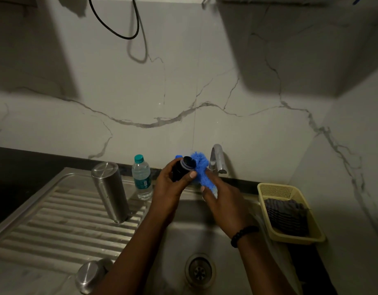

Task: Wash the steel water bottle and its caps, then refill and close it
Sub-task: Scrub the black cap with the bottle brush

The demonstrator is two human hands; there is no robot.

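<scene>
Black inner cap (182, 168) partly hidden inside left hand (170, 189). Blue brush (202, 172) handle lost under right hand (223, 206) fingers. Steel outer cap (89, 275) partly covered by left forearm. Cloth in yellow basket (290, 237) too dim to identify. Black cable (111, 28) cut off at top edge. Small blue object (178, 156) behind cap unreadable.

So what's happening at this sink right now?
A person is scrubbing a dark inner cap over the sink: the left hand grips the cap while the right hand works a blue scrubber against it. The steel bottle stands upside down on the drainboard, with the steel outer cap nearer the camera. No water is visibly running from the tap.
</scene>
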